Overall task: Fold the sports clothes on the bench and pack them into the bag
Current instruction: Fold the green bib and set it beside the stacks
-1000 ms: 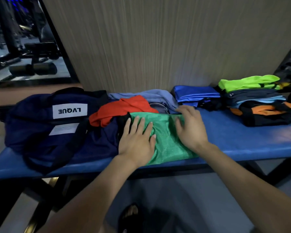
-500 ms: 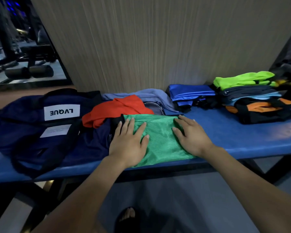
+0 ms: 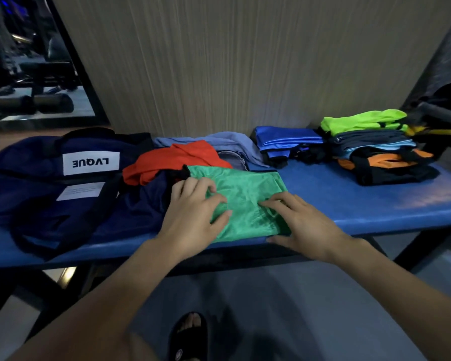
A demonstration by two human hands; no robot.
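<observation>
A green mesh garment point(image 3: 248, 188) lies flat on the blue bench point(image 3: 362, 207), near its front edge. My left hand point(image 3: 193, 212) rests on the garment's left part with its fingers a little bent. My right hand point(image 3: 302, 225) presses on the lower right part, fingers spread and thumb at the bench edge. A navy bag point(image 3: 37, 175) with a white LVQUE label sits at the left. A red garment point(image 3: 177, 160) and a pale blue one point(image 3: 229, 143) lie loose behind the green one.
A folded blue garment point(image 3: 287, 140) and a stack of folded clothes point(image 3: 380, 162), topped by a neon green piece point(image 3: 362, 121), stand at the back right. A wood-grain wall rises behind the bench. My sandalled foot point(image 3: 190, 334) is on the floor below.
Both hands have slid toward me across the green garment. My right hand went from the far right corner to the near edge, and my left hand's fingers have bent.
</observation>
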